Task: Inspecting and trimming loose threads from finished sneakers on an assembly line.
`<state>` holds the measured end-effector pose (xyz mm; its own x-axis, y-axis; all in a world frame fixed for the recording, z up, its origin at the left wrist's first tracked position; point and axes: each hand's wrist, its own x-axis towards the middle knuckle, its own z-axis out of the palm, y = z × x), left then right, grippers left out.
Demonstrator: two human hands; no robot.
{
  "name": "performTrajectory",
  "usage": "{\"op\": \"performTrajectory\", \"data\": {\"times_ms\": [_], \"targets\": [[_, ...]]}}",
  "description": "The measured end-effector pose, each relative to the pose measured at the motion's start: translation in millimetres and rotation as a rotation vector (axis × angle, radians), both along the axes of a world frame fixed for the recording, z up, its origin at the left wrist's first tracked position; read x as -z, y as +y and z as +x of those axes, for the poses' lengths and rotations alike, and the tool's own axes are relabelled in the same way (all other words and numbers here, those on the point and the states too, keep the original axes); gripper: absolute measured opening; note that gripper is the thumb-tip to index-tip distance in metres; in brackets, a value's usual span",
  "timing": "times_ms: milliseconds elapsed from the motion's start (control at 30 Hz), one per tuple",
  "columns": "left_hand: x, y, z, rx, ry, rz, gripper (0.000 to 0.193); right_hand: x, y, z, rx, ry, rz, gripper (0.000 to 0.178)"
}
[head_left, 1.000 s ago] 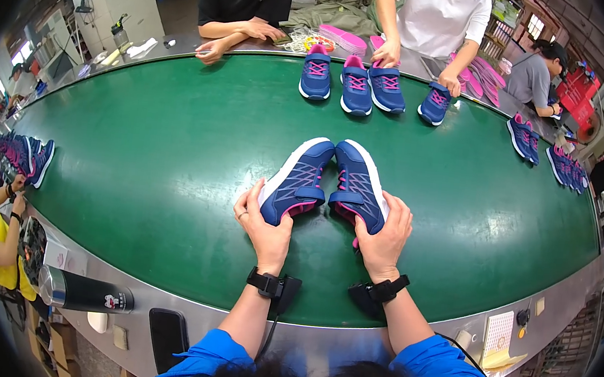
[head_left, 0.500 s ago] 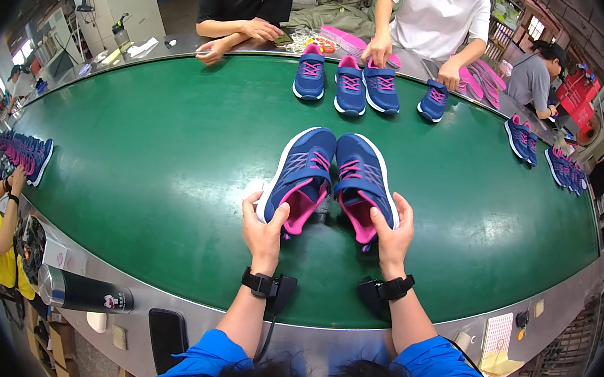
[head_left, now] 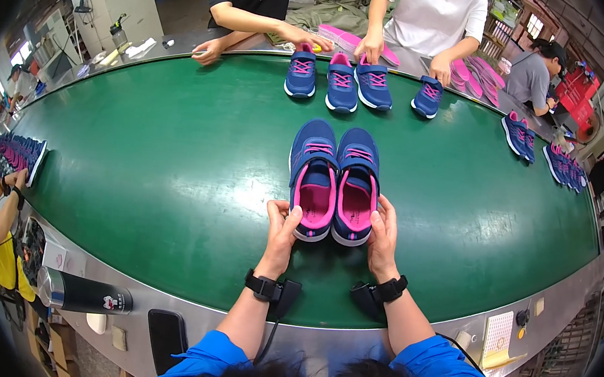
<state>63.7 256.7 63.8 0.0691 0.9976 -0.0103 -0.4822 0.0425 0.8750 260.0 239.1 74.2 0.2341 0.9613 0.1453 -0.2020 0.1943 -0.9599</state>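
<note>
Head view: the left hand [head_left: 281,236] grips the left shoe [head_left: 314,133] at its outer heel, thumb at the collar, and the right hand [head_left: 383,241] holds the right shoe [head_left: 360,140] the same way, so the hands are apart with the pair between them. The shoes sit side by side, touching, over the middle of the green belt [head_left: 173,169], toes pointing away; whether their soles rest on it cannot be told. Both openings face up and show pink insoles [head_left: 316,203] inside. On the near ledge [head_left: 137,318] at the left, a dark flask [head_left: 88,292] lies on its side, contents hidden, near a phone [head_left: 167,339]; beyond it is a white box [head_left: 66,259], its inside unclear. Cardboard boxes [head_left: 61,343] are below. At upper left stands a bottle [head_left: 119,35], its contents too small to tell. Across the belt, four more shoes [head_left: 375,91] are near co-workers' hands [head_left: 370,47].
</note>
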Motion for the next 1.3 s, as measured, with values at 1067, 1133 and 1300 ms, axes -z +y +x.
{"op": "performTrajectory", "data": {"times_ms": [1067,1133,1300], "targets": [[18,18,-24,-0.861,0.332,-0.086,0.023,-51,-12,-59,0.187,-1.109,0.184,0.036],[21,20,-27,-0.862,0.189,-0.055,0.021,-62,-7,-80,0.124,-1.218,0.242,0.045],[7,17,-28,-0.884,0.063,-0.106,0.018,-78,13,-104,-0.278,-1.47,-0.03,0.054]]}}
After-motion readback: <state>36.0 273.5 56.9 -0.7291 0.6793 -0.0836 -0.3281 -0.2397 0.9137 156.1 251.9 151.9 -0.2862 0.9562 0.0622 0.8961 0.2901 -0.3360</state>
